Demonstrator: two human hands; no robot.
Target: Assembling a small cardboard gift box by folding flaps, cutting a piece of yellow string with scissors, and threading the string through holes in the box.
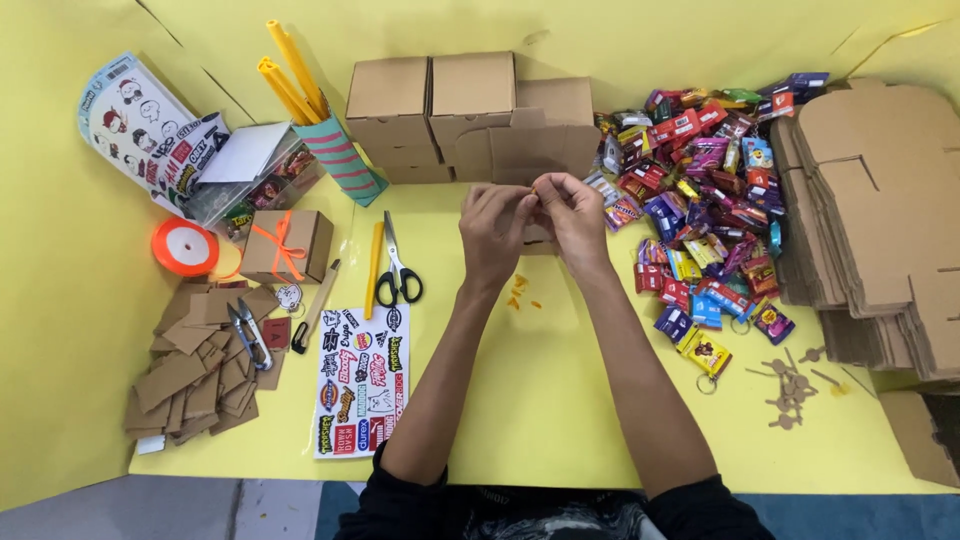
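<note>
Orange is the colour of the small scrap pinched between both hands near the centre of the frame: the left hand (496,225) and the right hand (572,215) meet fingertip to fingertip, each clenched on a thin orange ribbon piece (537,186), which looks held taut for fine work. Part of a small brown cardboard box (538,238) shows just behind the hands, mostly hidden by them. Below them, tiny orange ribbon offcuts (519,290) lie scattered on the yellow tabletop (540,400).

Left of the hands lie black-handled scissors (398,268) beside a yellow stick (374,268), within easy reach. Further left sits a finished brown box tied with an orange bow (286,246), next to an orange ribbon spool (185,247). A white sticker sheet (362,380) lies at lower left. Above the hands stand folded plain cardboard boxes (470,115). At the right, a heap of colourful wrapped keychain packets (705,190) spreads beside a stack of flat cardboard blanks (880,220).
</note>
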